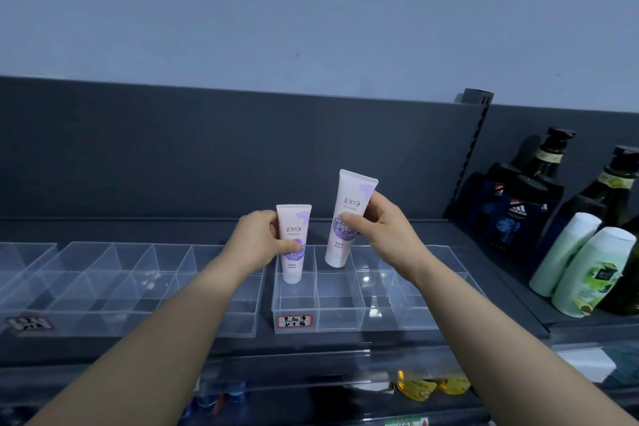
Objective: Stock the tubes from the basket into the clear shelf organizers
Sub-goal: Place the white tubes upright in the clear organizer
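At the centre of the frame, the left hand (261, 240) pinches a small lilac tube (294, 228) at mid-body, thumb across its front, cap down in the back-left cell of the labelled clear organizer (345, 320). The right hand (380, 228) pinches a taller tube (352, 197) likewise, its cap above the next cell. Both tubes look light, smooth and squeezable. A grip nearer the stiff cap seems safest, since the soft walls may dent or slip.

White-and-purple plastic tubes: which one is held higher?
The white-and-purple tube in the right hand, raised and tilted; the tube in the left hand sits lower, upright.
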